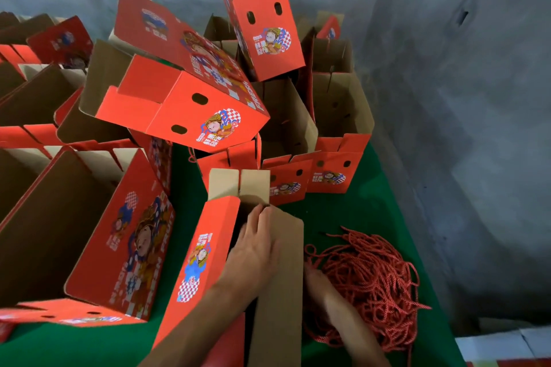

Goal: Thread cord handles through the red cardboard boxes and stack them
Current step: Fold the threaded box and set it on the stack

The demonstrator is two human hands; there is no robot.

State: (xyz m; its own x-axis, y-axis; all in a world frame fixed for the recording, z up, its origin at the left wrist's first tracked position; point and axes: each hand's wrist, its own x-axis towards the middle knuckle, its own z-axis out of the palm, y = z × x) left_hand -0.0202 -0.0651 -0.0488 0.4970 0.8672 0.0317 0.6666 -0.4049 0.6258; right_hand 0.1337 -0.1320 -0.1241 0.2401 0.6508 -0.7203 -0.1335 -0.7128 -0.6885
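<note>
A red cardboard box [196, 259] stands open in front of me on the green table [357, 211], its brown flap [283, 277] raised on the right. My left hand [253, 250] lies on that flap's inner face with straight fingers reaching toward the box's far corner. My right hand [317, 281] is behind the flap, partly hidden, at the edge of a tangled heap of red cords [369, 286]; its fingers are blurred and I cannot tell whether they hold a cord.
Several red printed boxes are piled at the back and left, some tipped over [185, 107], one leaning high [262, 18]. A large open box [98, 235] lies on its side at the left. A grey wall [462, 98] closes the right side.
</note>
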